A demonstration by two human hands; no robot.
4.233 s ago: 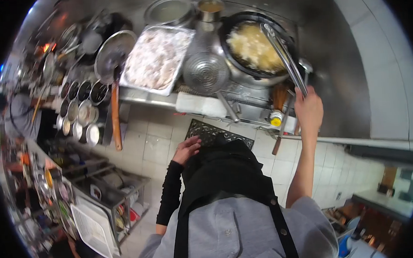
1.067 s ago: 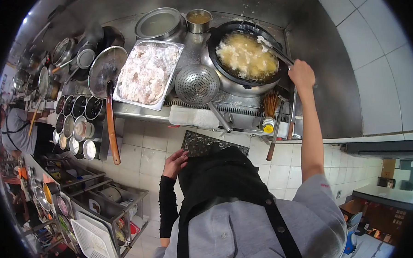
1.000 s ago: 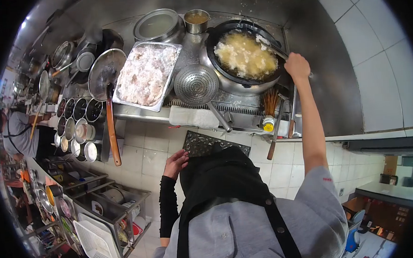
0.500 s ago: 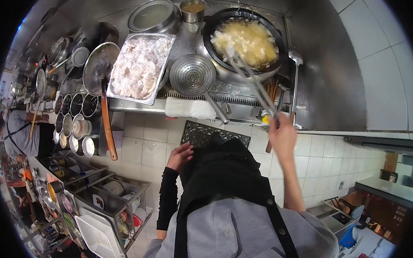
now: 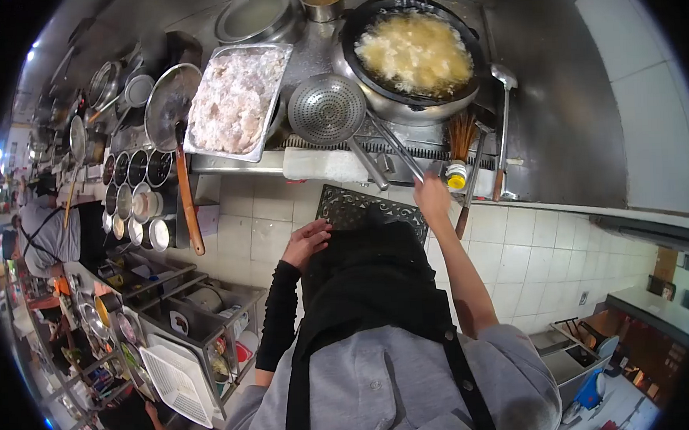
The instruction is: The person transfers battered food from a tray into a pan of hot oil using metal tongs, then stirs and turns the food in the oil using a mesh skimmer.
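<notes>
My right hand [image 5: 434, 198] is closed around the end of long metal tongs [image 5: 395, 145], just in front of the stove edge. The tongs' tips point up-left, between the wok and a perforated strainer ladle [image 5: 327, 110]. Pale battered pieces [image 5: 414, 54] bubble in oil inside the dark wok [image 5: 471, 77]. Left of the strainer lies a metal tray [image 5: 259, 151] heaped with flour-coated pieces [image 5: 236, 100] that look like raw meat. With its fingers stretched out, my left hand [image 5: 307, 243] hovers by the black apron [image 5: 366, 279] and holds nothing.
A wooden-handled pan [image 5: 172, 107] overhangs the counter left of the tray. A bamboo brush [image 5: 461, 137], a yellow-capped bottle [image 5: 456, 176] and a long ladle [image 5: 504, 93] stand right of the tongs. A folded white cloth [image 5: 327, 164] lies along the stove edge. Another person [image 5: 49, 232] stands far left.
The tongs have left the wok and swung down-left beside the strainer. My right hand has moved left and slightly down the view with them. My left hand stays by the apron.
</notes>
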